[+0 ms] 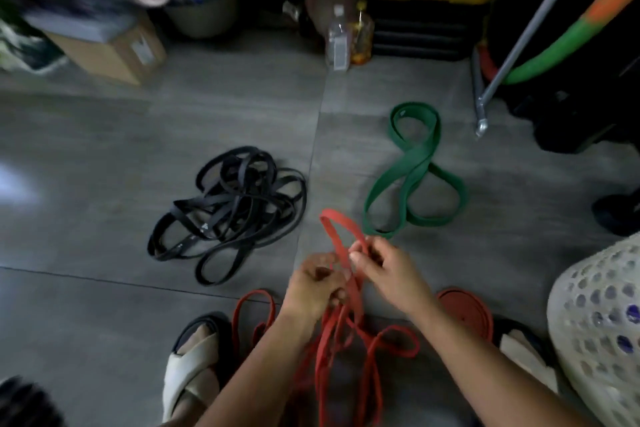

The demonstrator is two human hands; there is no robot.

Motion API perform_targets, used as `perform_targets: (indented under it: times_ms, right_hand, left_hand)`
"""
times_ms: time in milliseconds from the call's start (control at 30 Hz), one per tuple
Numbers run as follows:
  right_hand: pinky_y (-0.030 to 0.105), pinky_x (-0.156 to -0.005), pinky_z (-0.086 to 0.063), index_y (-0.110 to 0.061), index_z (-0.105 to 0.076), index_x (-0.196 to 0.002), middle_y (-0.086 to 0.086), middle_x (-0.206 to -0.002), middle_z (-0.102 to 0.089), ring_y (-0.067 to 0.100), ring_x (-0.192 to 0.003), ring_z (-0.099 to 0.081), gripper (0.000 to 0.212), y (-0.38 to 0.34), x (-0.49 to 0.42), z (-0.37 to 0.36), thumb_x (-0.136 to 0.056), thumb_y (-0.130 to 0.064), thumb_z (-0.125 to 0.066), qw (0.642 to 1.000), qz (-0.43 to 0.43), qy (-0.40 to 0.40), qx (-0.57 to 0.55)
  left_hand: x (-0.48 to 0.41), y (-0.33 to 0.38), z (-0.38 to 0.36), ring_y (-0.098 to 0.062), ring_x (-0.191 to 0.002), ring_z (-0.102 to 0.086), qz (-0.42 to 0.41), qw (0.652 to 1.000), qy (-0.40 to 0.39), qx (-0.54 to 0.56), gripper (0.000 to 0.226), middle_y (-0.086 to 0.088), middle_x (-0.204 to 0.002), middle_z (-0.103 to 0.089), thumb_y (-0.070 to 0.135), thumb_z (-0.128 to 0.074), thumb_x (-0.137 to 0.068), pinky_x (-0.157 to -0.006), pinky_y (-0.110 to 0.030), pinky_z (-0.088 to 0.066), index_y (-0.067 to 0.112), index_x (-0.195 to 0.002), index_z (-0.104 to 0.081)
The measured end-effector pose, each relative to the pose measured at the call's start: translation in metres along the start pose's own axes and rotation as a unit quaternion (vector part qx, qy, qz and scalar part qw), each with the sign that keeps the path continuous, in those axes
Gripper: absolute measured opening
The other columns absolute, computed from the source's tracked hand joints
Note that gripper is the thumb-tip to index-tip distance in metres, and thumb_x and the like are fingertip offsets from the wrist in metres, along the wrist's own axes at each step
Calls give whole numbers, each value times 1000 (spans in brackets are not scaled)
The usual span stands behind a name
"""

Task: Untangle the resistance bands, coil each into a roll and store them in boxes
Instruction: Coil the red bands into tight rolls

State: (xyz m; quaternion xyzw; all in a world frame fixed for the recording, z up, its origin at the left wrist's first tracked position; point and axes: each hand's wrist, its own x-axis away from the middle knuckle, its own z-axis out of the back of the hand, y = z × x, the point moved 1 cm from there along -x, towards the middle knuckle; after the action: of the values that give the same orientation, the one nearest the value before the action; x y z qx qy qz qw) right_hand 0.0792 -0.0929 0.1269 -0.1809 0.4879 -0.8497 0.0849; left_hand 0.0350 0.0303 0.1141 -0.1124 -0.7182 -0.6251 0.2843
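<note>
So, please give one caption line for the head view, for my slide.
Both hands, left and right, untangle a red band; black bands and green band lie on the floor.

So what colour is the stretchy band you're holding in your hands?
Red. The long red rubber resistance band shows best in the head view.

Grey tiled floor (pixel 104 156) fills the view, dim overall, with a pale patch of light glaring off it at the far left edge. Along the back sits a clutter line: a cardboard box (pixel 114 52) at left, a grey-green tub (pixel 204 15) beside it, two clear bottles (pixel 349 40) standing together in the middle, and a black and yellow case (pixel 429 7) just right of them. A metal pole (pixel 526 35) leans across the right corner, a green and orange hoop (pixel 568 35) curves behind it, and a white perforated basket (pixel 602 333) bulges in at the lower right.
</note>
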Motion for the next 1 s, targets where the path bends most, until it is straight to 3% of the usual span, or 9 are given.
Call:
perform_targets:
  times_ms: [167,300,433,533,633,700,800,900,1000]
  right_hand:
    - [28,-66,-39,0,-57,-75,4,-69,-50,8,-63,-48,25,-85,31,49,-85,-23,-62,994,87,22,60]
    - [12,-69,-40,-19,-59,-94,-8,-82,-62,-7,-72,-54,7,-137,65,68,-89,-20,-54,988,128,82,7]
    - [37,-83,-48,-10,-64,-97,7,-91,-70,20,-88,-64,18,-163,87,89,-91,-22,-51,980,156,116,32]
    - [36,-73,-48,-11,-62,-91,0,-77,-65,15,-73,-59,18,-166,93,99,-92,-22,-49,986,165,36,4]
    - [25,-65,-44,-15,-61,-87,-11,-67,-60,0,-65,-53,20,-151,92,96,-91,-30,-48,986,163,-8,-17]
    - [20,-65,-43,-19,-61,-85,-11,-68,-61,-1,-65,-54,32,-141,90,94,-84,-49,-50,986,164,-7,-32]
    - [24,-74,-42,-24,-64,-85,3,-80,-60,11,-79,-56,61,-129,80,96,-66,-78,-43,983,184,-3,25]
    - [21,-78,-42,-33,-60,-85,-2,-84,-60,9,-85,-54,51,-128,71,99,-67,-78,-44,982,187,14,37]
    - [18,-80,-43,-33,-61,-85,-8,-82,-61,4,-85,-55,16,-128,68,97,-76,-44,-53,984,177,14,19]
  left_hand:
    - [56,79,5,-3,-41,-46,-155,985,-12,-71,29,3,-52,-52,-15,-59,-77,-43,-16,-37,12,-67,-51]
    - [110,126,-11,-21,-62,-57,-275,952,-38,-131,22,-7,-66,-59,0,-61,-76,-62,-35,-49,19,-67,-53]
    - [148,153,-9,-21,-77,-61,-338,918,-106,-180,17,-1,-81,-63,14,-62,-80,-69,-28,-54,31,-82,-59]
    - [158,177,5,-18,-61,-61,-314,938,-125,-72,21,-9,-73,-63,5,-63,-81,-53,-22,-51,16,-96,-54]
    - [148,188,19,-13,-45,-57,-322,945,-41,-42,28,-10,-64,-57,11,-65,-76,-42,-22,-47,16,-94,-44]
    - [139,191,30,-15,-47,-56,-293,953,-24,-70,24,-9,-66,-55,20,-64,-77,-43,-25,-47,21,-91,-44]
    - [135,191,30,-13,-47,-59,-204,967,-110,-107,5,-6,-64,-58,18,-58,-85,-44,-21,-48,13,-82,-57]
    - [129,188,27,-10,-48,-60,-153,973,-123,-118,16,-4,-60,-60,18,-59,-86,-47,-18,-50,7,-75,-61]
    - [121,184,28,-8,-54,-62,-137,975,-118,-130,11,-1,-65,-62,18,-62,-84,-51,-19,-52,11,-76,-62]
